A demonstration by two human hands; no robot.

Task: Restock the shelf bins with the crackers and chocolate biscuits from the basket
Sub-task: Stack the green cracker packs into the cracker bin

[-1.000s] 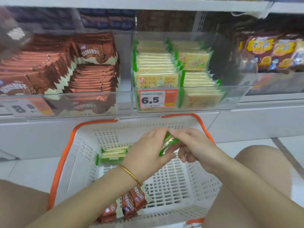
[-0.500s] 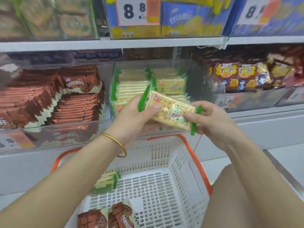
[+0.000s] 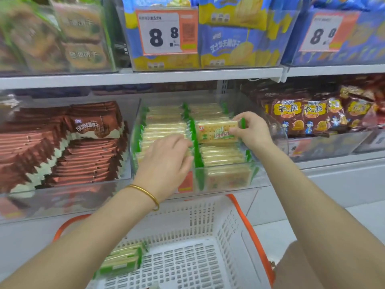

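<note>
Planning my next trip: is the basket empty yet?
Not empty: green cracker packs lie in the basket's near-left corner.

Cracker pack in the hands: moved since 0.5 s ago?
Yes. The cracker pack went from in front of the clear bin to inside it, over its right row; only the right hand pinches it now.

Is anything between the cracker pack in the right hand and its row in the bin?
Nothing visible. The right hand pinches the cracker pack directly over the right row of the clear bin; the left hand is on the left row, beside it.
</note>
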